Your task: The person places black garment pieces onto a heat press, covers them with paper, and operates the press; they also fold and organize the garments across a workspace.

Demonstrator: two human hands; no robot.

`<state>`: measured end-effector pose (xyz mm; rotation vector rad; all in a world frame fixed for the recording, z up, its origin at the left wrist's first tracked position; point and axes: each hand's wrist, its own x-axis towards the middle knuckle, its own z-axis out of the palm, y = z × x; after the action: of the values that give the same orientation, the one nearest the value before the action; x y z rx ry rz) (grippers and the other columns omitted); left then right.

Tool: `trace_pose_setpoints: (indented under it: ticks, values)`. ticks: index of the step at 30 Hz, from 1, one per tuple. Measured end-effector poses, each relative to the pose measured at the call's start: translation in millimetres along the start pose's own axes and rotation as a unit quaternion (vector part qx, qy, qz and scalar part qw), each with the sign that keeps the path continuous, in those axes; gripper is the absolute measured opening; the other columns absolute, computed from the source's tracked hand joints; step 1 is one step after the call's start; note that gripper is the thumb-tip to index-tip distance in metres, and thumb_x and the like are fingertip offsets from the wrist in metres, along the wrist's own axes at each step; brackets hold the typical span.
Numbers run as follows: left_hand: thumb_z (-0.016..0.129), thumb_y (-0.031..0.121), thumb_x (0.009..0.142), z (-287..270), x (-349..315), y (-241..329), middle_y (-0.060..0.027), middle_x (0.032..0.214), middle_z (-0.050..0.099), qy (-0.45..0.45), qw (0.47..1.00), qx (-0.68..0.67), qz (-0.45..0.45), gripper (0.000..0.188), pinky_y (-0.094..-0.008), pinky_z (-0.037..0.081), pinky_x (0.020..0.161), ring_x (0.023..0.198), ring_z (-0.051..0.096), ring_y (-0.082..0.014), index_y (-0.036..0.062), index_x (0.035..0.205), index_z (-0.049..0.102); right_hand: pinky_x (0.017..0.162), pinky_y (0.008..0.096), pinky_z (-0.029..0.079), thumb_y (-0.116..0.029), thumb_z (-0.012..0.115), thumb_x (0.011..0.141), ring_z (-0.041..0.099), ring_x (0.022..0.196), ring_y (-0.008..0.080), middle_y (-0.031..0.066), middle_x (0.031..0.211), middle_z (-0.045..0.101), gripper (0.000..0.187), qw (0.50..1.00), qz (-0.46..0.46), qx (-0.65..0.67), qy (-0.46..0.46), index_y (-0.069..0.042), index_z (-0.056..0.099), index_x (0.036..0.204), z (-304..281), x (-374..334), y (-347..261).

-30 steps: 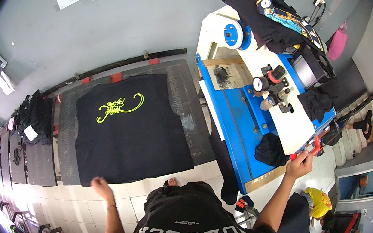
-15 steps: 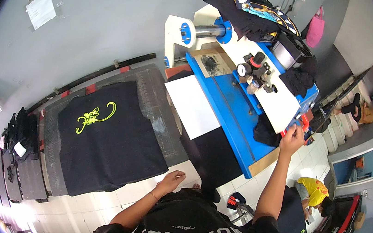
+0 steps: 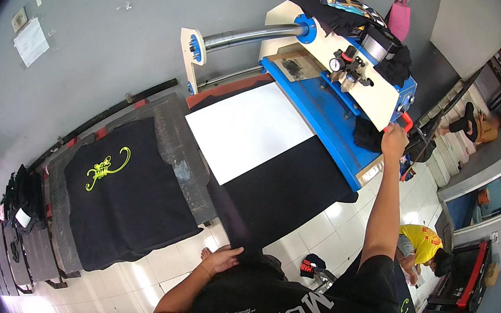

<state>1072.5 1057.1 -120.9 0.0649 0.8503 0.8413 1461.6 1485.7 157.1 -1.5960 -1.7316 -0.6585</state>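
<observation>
My right hand (image 3: 395, 140) is closed around the red handle (image 3: 407, 121) at the near right end of a blue and cream heat press (image 3: 352, 145). Left of the press's blue plate, a black shirt (image 3: 285, 201) lies spread flat with a glossy white sheet (image 3: 250, 133) over its upper part. By the near edge of that shirt is my left hand (image 3: 223, 260), fingers stretched out and holding nothing I can see; whether it touches the cloth is unclear. Farther left, another black shirt (image 3: 132, 204) with a neon yellow-green scroll print lies on a dark board (image 3: 183, 170).
A chrome shaft (image 3: 252, 36) runs to a cream bracket (image 3: 188, 61). Dark clothes (image 3: 331, 7) are piled on the press. More boards (image 3: 43, 243) line the left. One person in yellow (image 3: 420, 243) bends down at right; another (image 3: 485, 128) sits on stairs beyond.
The press head has slid right relative to the bracket, baring more shaft, white sheet and shirt. My right hand stays on the handle; my left hand has come to the shirt's near edge.
</observation>
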Motion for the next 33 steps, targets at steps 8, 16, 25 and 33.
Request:
trace_pose_setpoints:
  ticks: [8,16,25,33]
  values:
    - [0.067,0.009,0.089,-59.7,-101.4,-29.2,-0.0083,0.135,0.053,0.008,0.984,-0.021,0.178,0.049,-0.0387,0.034,0.109,0.127,0.046,-0.023,0.0024,0.133,0.047,0.099,0.0445,0.043,-0.028,0.066,0.077,0.054,0.112,0.0384,0.0243,0.113,0.061,0.049,0.983,0.038,-0.112,-0.138,0.003,0.055,0.113,-3.3,-3.6,-9.0]
    - [0.064,0.005,0.09,-32.7,-174.7,-29.2,-0.0076,0.127,0.06,0.026,0.969,-0.118,0.216,0.033,-0.0389,0.043,0.104,0.118,0.055,-0.0216,0.0072,0.122,0.059,0.101,0.0473,0.038,-0.019,0.063,0.078,0.053,0.11,0.041,0.0267,0.112,0.058,0.044,0.999,-0.028,-0.04,0.013,0.007,0.054,0.112,-19.2,-28.6,-20.4]
    - [0.066,0.008,0.088,-23.8,-209.8,-11.8,-0.0069,0.113,0.068,0.038,0.952,-0.01,0.302,0.017,-0.036,0.048,0.097,0.105,0.063,-0.0191,0.0053,0.105,0.07,0.102,0.0339,0.04,-0.057,0.039,0.097,0.057,0.114,0.0266,0.017,0.122,0.062,0.07,0.623,0.321,0.426,-0.572,0.002,0.052,0.132,18.8,-299.9,4.1]
    - [0.07,0.008,0.086,-27.0,-261.7,27.8,-0.0014,0.095,0.069,0.067,0.904,0.118,0.405,0.011,-0.0269,0.049,0.086,0.09,0.062,-0.009,0.0023,0.096,0.071,0.092,0.033,0.049,-0.024,0.061,0.092,0.064,0.101,0.0204,0.0102,0.115,0.063,0.042,0.612,0.317,0.66,-0.299,0.0,0.056,0.125,-84.1,-232.5,-41.9]
